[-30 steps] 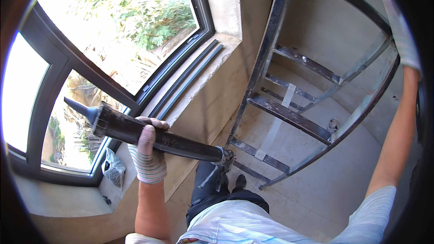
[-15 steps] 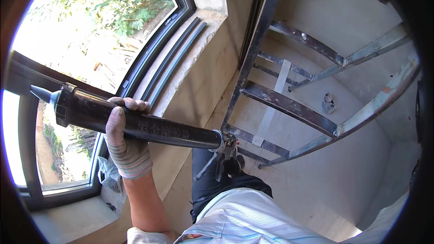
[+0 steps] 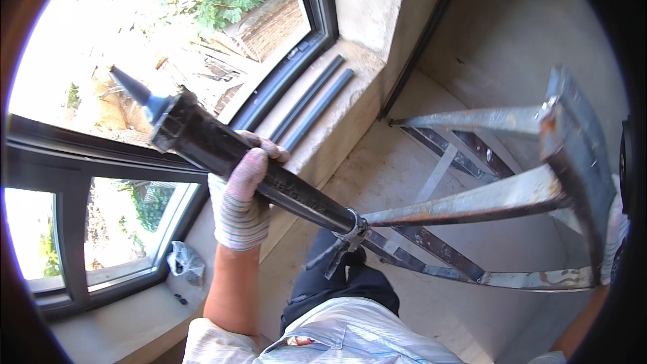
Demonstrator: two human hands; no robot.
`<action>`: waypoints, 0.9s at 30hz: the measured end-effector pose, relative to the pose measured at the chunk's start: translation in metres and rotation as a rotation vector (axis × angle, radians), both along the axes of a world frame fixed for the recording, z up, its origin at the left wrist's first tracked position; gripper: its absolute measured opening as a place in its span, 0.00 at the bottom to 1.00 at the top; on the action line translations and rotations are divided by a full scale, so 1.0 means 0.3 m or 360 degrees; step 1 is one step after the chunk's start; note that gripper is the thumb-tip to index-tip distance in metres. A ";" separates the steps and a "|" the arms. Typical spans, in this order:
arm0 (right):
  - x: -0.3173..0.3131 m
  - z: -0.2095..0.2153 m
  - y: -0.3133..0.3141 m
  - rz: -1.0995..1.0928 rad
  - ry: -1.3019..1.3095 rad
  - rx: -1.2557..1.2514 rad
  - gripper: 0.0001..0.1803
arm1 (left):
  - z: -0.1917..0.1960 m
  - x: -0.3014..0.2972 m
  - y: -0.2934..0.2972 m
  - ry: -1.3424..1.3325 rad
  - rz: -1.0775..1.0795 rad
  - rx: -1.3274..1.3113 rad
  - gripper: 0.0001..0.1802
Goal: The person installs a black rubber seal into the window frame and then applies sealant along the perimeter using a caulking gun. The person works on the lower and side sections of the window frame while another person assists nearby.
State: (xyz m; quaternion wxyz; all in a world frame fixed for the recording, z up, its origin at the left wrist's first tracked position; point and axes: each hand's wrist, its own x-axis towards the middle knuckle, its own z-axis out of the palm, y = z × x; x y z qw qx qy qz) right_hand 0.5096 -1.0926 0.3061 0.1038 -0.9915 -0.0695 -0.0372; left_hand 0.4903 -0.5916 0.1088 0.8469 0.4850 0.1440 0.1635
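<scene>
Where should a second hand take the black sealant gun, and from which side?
Probably by the handle at its rear end, coming from the body side. The black sealant gun points its nozzle toward the window, the left hand already wraps the barrel, and in this view the ladder crowds the rear end from the right.

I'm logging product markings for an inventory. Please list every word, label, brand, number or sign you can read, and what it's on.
No text can be read here.
Black caulking gun, in the left hand: any marks are too blurred to read.
Metal stepladder: stains and wear, no legible lettering.
Plastic bag: no legible lettering.
</scene>
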 end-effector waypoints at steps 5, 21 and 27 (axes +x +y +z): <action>0.008 -0.059 -0.101 -0.0050 -0.0053 0.0087 0.25 | 0.262 0.120 0.066 0.0069 -0.0039 0.0117 0.16; -0.011 -0.007 0.007 -0.0104 0.0033 0.0093 0.20 | 0.815 0.175 0.426 -0.0276 -0.0102 0.0337 0.18; -0.017 -0.007 0.004 -0.0125 0.0030 0.0124 0.19 | 0.842 0.195 0.440 -0.0275 -0.0037 0.0525 0.17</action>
